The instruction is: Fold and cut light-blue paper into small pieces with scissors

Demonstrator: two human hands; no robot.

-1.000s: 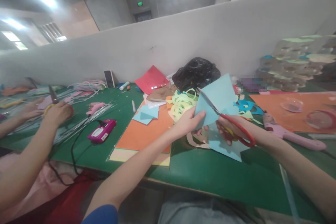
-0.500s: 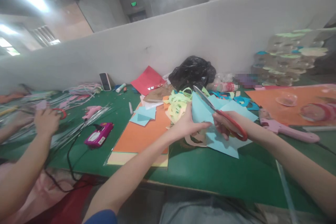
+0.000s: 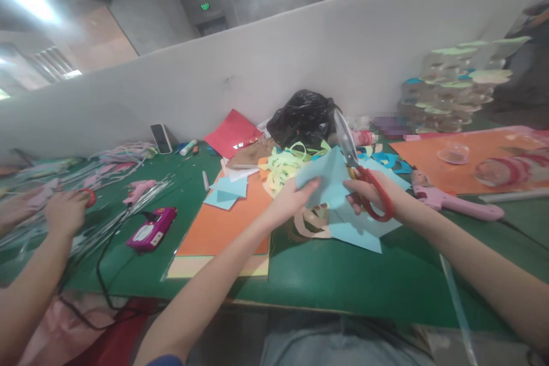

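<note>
My left hand [image 3: 291,200] pinches a light blue sheet of paper [image 3: 329,171] between thumb and fingers, holding it raised and tilted above the table. In my right hand [image 3: 364,190] is a pair of scissors [image 3: 352,155] with red handles, its blades pointing up and away from me beside the paper's right edge. Whether the blades touch the paper I cannot tell. Beneath the hands lie more light blue paper [image 3: 354,234] and a curl of beige paper cuttings [image 3: 309,226]. Yellow-green paper strips [image 3: 281,167] are heaped just beyond my left hand.
Orange sheets [image 3: 227,229] with small blue pieces [image 3: 227,191] lie left. A pink glue gun [image 3: 454,203] rests at right, a black plastic bag [image 3: 300,117] behind. At far left a co-worker's hands [image 3: 64,211] are near a purple box [image 3: 152,230].
My left hand now grips the blue paper with thumb folded in, lifting it. The scissors have swung more upright in my right hand. The camera view has shifted slightly right.
</note>
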